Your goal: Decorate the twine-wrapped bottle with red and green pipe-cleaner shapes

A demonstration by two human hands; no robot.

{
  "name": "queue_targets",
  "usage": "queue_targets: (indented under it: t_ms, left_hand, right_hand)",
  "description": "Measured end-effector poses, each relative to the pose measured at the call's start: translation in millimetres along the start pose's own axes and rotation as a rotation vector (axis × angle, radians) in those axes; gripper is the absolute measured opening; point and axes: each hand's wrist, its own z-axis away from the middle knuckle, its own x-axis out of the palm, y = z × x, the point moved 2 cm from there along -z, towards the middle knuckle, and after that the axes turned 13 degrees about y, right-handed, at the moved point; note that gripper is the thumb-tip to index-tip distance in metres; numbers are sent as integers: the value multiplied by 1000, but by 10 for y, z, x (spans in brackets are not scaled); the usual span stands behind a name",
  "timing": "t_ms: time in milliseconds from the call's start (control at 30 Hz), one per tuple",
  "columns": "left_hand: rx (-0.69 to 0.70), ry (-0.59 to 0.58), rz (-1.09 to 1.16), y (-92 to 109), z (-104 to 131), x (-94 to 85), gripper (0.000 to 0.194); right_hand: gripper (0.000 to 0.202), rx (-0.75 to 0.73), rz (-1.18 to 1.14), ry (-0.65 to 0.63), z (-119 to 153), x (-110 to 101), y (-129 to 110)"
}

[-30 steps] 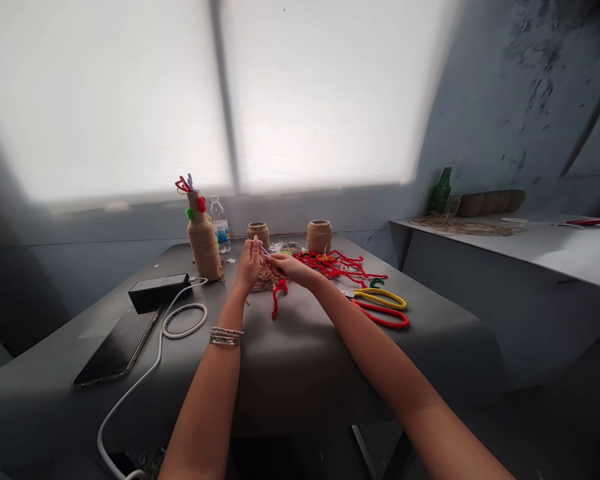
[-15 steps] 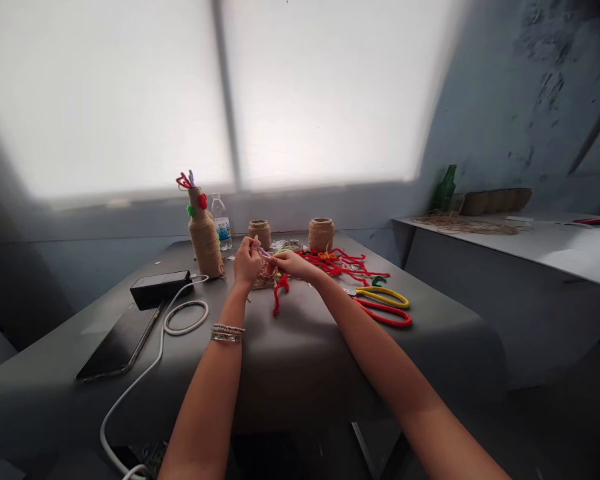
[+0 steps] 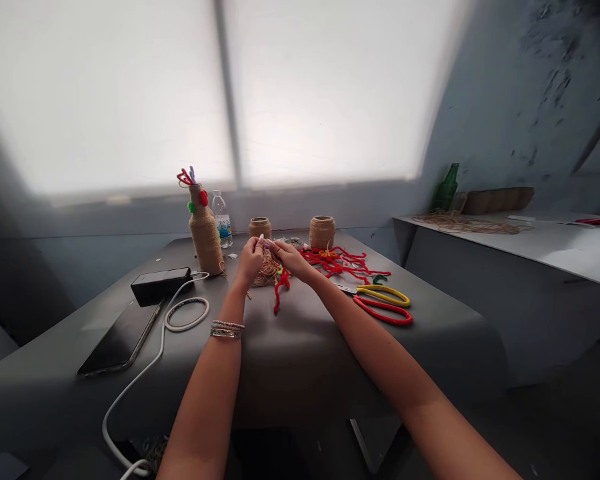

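My left hand (image 3: 251,260) and my right hand (image 3: 287,259) meet above the middle of the dark table, fingertips pinched close together. Between them a small piece of pale purple fuzzy stem (image 3: 267,245) shows, mostly covered by the fingers. Beneath the hands lies a tangle of tan twine (image 3: 267,272). Red fuzzy stems (image 3: 335,267) spread to the right of my right hand, and one bent red piece (image 3: 281,291) lies just below it. Scissors (image 3: 384,304) with yellow and red handles rest beside my right forearm.
A twine-wrapped bottle (image 3: 206,240) and a plastic water bottle (image 3: 223,221) stand at left. Two twine-wrapped jars (image 3: 323,232) are behind the hands. A black box (image 3: 161,285), a phone (image 3: 123,337), a cable and a white ring (image 3: 187,315) lie at left. Another table (image 3: 545,243) is at right.
My hands have drawn closer together, and my right hand has moved slightly left and up. Less of the purple stem shows between the fingers. More of the scissor blades is visible.
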Motion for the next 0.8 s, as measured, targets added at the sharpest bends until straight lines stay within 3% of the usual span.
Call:
queue_targets:
  t_ms: [167, 467, 667, 800]
  left_hand:
    - [-62, -150, 44, 8, 18, 24, 25]
    - [-258, -346, 86, 115, 67, -25, 24]
    - [-343, -322, 215, 178, 92, -43, 43]
    - [-379, -231, 242, 165, 101, -1, 40]
  right_hand:
    - [50, -20, -20, 41, -37, -69, 7]
    - [45, -101, 138, -99, 10, -196, -91]
    - [42, 50, -67, -188, 92, -145, -210]
    - [45, 49, -130, -124, 104, -69, -226]
